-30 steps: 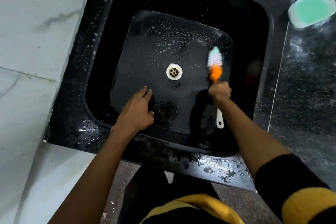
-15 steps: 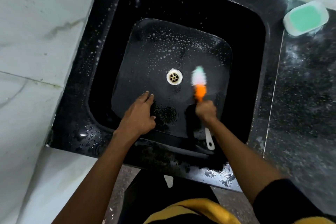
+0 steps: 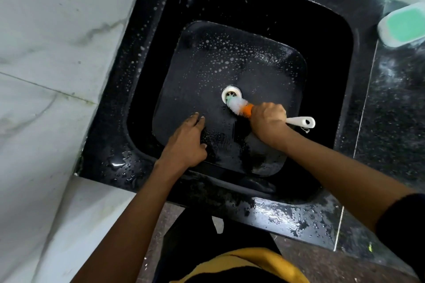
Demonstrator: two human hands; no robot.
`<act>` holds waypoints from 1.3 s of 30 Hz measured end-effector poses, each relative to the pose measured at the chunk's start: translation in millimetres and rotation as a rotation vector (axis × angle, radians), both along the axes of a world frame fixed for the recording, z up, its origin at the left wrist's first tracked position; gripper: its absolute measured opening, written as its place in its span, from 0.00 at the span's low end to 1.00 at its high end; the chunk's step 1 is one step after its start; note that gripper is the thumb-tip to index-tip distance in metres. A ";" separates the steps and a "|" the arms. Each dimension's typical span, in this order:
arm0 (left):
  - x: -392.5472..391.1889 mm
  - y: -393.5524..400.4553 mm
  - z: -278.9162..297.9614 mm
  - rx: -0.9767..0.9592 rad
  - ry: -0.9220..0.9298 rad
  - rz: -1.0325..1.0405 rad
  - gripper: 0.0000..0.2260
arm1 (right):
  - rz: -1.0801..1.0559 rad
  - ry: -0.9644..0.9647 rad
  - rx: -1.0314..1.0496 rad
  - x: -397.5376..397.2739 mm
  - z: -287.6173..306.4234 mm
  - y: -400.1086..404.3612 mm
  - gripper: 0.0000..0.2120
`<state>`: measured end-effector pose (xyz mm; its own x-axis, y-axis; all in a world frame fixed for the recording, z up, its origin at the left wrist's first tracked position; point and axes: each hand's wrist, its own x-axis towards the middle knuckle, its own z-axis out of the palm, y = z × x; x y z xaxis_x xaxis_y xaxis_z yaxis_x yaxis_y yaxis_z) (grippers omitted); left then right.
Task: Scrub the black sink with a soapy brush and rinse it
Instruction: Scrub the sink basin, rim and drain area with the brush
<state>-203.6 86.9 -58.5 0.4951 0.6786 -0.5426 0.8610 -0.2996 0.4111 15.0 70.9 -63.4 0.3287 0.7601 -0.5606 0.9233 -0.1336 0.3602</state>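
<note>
Brush (image 3: 239, 106) at drain (image 3: 231, 94), right hand (image 3: 268, 122) grip wrapped.

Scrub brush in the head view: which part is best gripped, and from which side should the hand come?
Grip the scrub brush on its white handle just behind the orange collar, coming from the person's right side, as the right hand does now. The bristles point left onto the drain and the handle's end sticks out right, so a close grip likely gives firmer pressure.

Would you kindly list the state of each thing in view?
Sink: wet, speckled with suds.
Brush: bristles at the drain.
Drain: open, unplugged.
Right hand: grips the brush.
Left hand: fingers flat on the basin.
Soap dish: on the counter.
</note>
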 end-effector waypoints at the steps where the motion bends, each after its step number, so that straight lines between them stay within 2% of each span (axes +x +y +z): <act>1: -0.2 0.2 0.6 0.001 -0.002 0.002 0.38 | 0.009 -0.030 -0.024 1.7 3.3 5.4 0.12; 3: -0.1 0.1 0.6 0.006 -0.014 0.002 0.38 | -0.025 -0.070 -0.032 7.2 8.2 26.3 0.12; 6: 0.2 -0.4 1.3 0.009 -0.016 0.004 0.38 | -0.070 -0.068 0.061 3.6 19.8 59.2 0.13; 9: 1.3 0.7 -0.5 -0.001 -0.012 -0.002 0.38 | 0.106 -0.037 0.207 -25.8 24.9 64.3 0.12; 13: 1.8 2.0 0.8 -0.017 -0.010 -0.005 0.38 | 0.388 0.128 0.234 -57.8 17.9 28.7 0.14; 16: -2.0 1.2 2.7 -0.024 -0.031 0.013 0.37 | 0.201 0.196 0.185 -32.4 11.7 0.2 0.15; 19: -4.2 1.0 2.9 -0.036 -0.048 0.028 0.37 | 0.030 0.056 0.179 3.6 12.4 -8.3 0.15; 22: -3.5 1.1 1.2 -0.035 -0.045 0.022 0.37 | -0.026 -0.011 0.164 15.0 12.4 24.0 0.12; 25: -2.1 0.3 0.6 -0.033 -0.033 0.014 0.37 | 0.081 -0.025 0.169 7.7 16.3 38.3 0.13; 28: -2.3 0.4 1.8 -0.052 -0.030 0.005 0.37 | 0.352 0.035 0.046 -8.5 20.6 5.6 0.12; 30: -2.2 0.6 3.9 -0.056 -0.033 -0.003 0.38 | 0.359 0.017 -0.024 -9.1 28.9 5.5 0.11; 33: -3.4 -0.1 5.6 -0.031 -0.042 0.003 0.37 | 0.255 -0.143 -0.018 -7.5 35.5 52.2 0.10; 35: -3.1 -0.6 5.4 -0.025 -0.041 0.004 0.37 | 0.262 -0.173 -0.010 -19.4 36.8 74.0 0.09; 39: -2.3 -0.8 5.5 -0.023 -0.041 0.007 0.38 | 0.573 -0.006 -0.044 -69.7 26.2 45.7 0.12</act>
